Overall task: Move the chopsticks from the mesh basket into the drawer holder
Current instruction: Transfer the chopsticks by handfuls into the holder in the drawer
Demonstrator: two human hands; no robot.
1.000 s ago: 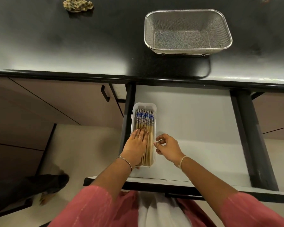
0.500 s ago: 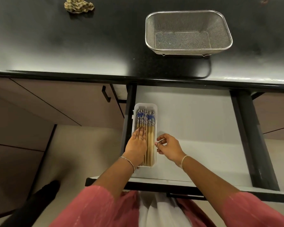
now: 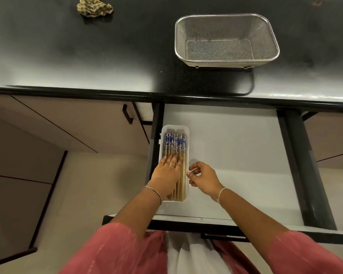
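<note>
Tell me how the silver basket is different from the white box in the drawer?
The mesh basket sits up on the black counter; the white holder lies down in the open drawer. The basket is see-through metal mesh, the holder is solid plastic. The basket is empty, the holder is full of chopsticks. The basket looks wider. Both are open-topped rectangles.

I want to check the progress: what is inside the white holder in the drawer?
The white holder contains chopsticks, blue-patterned ends away from the person. The left hand lies flat over them, hiding their lower left part.
</note>
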